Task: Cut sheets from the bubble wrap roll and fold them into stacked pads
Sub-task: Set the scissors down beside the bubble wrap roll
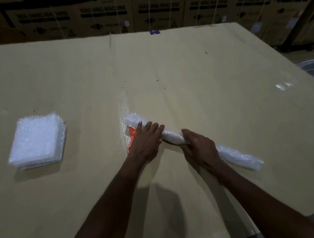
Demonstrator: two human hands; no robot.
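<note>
Lying diagonally on the surface (184, 63) — bubble wrap roll (172, 136) is being held: left hand (145, 139) fingers resting flat, right hand (198, 147) fingers curled around it.

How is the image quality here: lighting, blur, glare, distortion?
Head view: dim overall, the stacked boxes at the back dark with soft, blurred print; wide-angle bending curves the cardboard table edges; the folded pads and bubble wrap roll glare bright white, losing bubble detail; the arms cast a soft shadow near the bottom; both the left hand and right hand look slightly soft.
</note>
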